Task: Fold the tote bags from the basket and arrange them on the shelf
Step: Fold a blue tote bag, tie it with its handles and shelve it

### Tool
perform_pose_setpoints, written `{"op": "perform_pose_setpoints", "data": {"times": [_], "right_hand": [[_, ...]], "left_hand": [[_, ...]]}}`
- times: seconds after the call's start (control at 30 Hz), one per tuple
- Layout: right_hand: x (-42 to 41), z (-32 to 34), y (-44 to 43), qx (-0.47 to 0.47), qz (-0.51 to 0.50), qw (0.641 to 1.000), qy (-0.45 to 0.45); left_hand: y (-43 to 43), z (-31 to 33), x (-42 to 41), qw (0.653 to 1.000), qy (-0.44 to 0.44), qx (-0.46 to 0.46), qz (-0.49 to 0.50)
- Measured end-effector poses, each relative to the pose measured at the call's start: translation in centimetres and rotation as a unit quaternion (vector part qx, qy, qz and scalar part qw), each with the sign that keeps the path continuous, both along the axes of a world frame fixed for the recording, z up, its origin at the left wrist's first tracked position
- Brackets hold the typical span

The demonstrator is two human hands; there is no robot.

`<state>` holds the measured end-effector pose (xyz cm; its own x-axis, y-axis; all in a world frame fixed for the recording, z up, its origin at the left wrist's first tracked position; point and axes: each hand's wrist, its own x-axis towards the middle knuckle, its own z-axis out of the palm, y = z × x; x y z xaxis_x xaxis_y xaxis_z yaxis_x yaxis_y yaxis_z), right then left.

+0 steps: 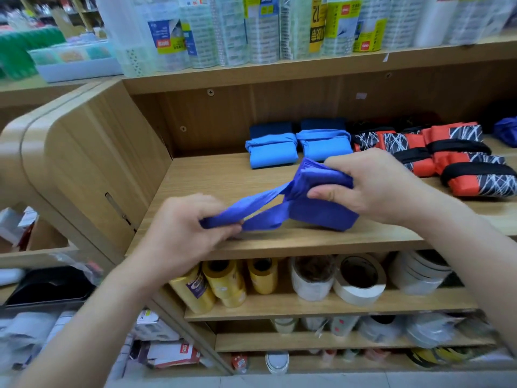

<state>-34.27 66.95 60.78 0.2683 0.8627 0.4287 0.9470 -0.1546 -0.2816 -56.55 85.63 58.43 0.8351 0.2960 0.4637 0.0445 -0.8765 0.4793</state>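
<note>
- The purple tote bag [321,203], folded into a thick pad, was over the front part of the wooden shelf [218,177]. Its lower corner seemed to touch the board, probably so the board took the weight during wrapping.
- The right grip [372,186] clasped the pad from its three o'clock side, fingers over the top and thumb across the near face. This was evidently to stop the layers springing apart.
- The left grip [190,228], at eight o'clock of the pad, pinched the bag's handles [257,208] and held them taut, stretched away from it. Judging by the finished bags nearby, they were meant to be wound round the pad as a band.
- At eleven to twelve o'clock of the pad, two light-blue folded bags [271,155] lay side by side toward the back of the shelf. Each was bound by its own handle.
- From one to three o'clock lay the red and black patterned bags [453,163], close together and bound by black straps, so the stock looked sorted by colour.
- The purple bag would likely go near the blue pair to carry on that row.
- The basket was not in view. Rolls of tape [359,278] stood on the lower shelf at six o'clock.
</note>
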Motion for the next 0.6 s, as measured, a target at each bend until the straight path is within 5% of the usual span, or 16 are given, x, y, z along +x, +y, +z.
{"op": "perform_pose_setpoints", "data": {"times": [0.1,0.23,0.3,0.4,0.47,0.6], "right_hand": [[0.2,0.4,-0.6,-0.010,-0.001,1.000,0.026],[0.7,0.4,-0.9,0.003,0.027,0.991,0.134],[0.8,0.3,-1.0,0.025,0.044,0.985,0.163],[0.5,0.3,-1.3,0.028,0.037,0.986,0.162],[0.7,0.4,-1.6,0.002,0.028,0.985,0.168],[2.0,0.8,-1.2,-0.079,0.004,0.981,0.177]], "left_hand": [[0.5,1.4,-1.5,0.973,-0.056,-0.222,-0.034],[0.3,2.6,-1.3,0.846,-0.140,-0.502,-0.110],[-0.2,2.8,-0.1,0.774,-0.195,-0.601,-0.041],[-0.5,2.1,1.2,0.727,-0.195,-0.655,0.065],[-0.4,1.0,1.2,0.767,-0.148,-0.618,0.091],[0.3,-1.0,0.4,0.935,-0.023,-0.349,0.062]]}}
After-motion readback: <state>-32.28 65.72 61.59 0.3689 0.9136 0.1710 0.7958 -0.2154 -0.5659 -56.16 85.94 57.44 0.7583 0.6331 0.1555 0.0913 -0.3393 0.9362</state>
